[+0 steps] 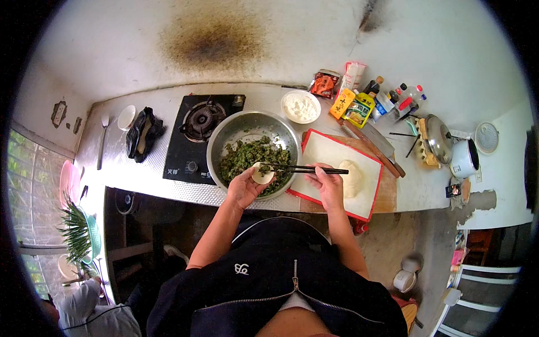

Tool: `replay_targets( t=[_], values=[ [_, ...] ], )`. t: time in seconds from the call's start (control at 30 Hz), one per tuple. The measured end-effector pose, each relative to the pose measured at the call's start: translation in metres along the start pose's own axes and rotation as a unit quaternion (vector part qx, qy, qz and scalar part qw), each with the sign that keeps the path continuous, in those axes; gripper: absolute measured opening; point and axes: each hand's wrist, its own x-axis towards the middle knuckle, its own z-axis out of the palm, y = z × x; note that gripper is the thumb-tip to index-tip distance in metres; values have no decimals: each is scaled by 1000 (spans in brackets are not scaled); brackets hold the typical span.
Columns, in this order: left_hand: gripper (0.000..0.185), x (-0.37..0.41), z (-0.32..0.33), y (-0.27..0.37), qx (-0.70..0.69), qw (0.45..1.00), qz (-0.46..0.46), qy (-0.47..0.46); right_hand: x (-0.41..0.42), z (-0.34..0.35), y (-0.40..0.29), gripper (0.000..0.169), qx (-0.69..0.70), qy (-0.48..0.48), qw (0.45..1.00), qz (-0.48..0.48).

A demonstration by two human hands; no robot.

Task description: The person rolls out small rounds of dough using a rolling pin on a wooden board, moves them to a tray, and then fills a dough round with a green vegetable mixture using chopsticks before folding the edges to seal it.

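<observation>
My left hand (pixel 245 188) holds a small round dough wrapper (pixel 262 176) over the near edge of a big steel bowl (pixel 213 145). Dark chopped green filling (pixel 240 158) fills part of this bowl. Black chopsticks (pixel 313 169) are gripped in my right hand (pixel 327 184); their tips touch a little filling on the wrapper. To the right, beneath and beyond that hand, a red-rimmed white mat (pixel 320 147) carries a pale lump of dough (pixel 350 179). A white bowl of flour (pixel 300 107) stands behind the mat.
A black gas stove (pixel 174 147) is left of the steel bowl. A cleaver (pixel 379 141) and wooden rolling pin (pixel 370 149) lie behind the mat, near seasoning packets (pixel 359 109) and bottles. Farther left are a black plastic bag (pixel 139 145) and fork (pixel 102 143). Another person (pixel 94 311) is at lower left.
</observation>
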Motion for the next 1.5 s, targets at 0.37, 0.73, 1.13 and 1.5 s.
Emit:
replay_targets(
  t=[0.37,0.73,1.13,1.5],
  values=[
    [36,-9,-3,4,49,998,26,-8,0,-2,8,23,-8,5,999,37],
    [34,-10,-2,2,48,998,17,-23,3,-6,18,25,-11,18,999,48],
    [32,-7,3,3,35,999,19,11,5,-10,15,22,26,36,998,34],
    [33,-5,6,-1,75,997,12,-17,1,5,1,22,-83,-12,996,16]
  ],
)
